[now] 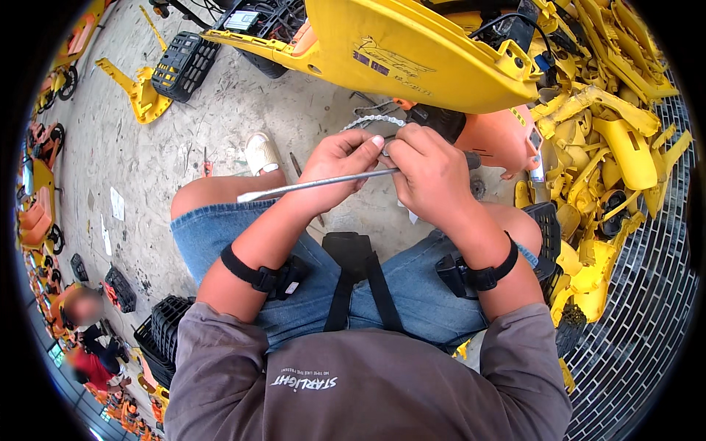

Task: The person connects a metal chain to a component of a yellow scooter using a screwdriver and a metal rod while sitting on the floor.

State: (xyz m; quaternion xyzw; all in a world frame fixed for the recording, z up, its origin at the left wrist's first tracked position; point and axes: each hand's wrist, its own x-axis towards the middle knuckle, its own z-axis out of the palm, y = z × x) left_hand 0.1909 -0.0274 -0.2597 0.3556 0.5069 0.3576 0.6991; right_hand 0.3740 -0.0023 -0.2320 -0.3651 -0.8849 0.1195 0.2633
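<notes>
Above my lap my two hands meet, fingertips close together. My right hand [432, 173] is closed round a long flat-tipped screwdriver [316, 182]; its shaft points left across my left wrist, and the dark handle end sticks out past my palm. My left hand [340, 163] is closed in a pinch, thumb against the fingers. A silvery chain [373, 119] arches behind the fingertips from one hand to the other. Whatever small part lies between the fingertips is mostly hidden.
A large yellow body panel [419, 55] of a vehicle stands just ahead, with an orange part [500, 140] below it. Broken yellow panels [625, 147] are heaped at the right. Black baskets [185, 66] lie on the concrete floor [110, 169]. Two people are far off at the left.
</notes>
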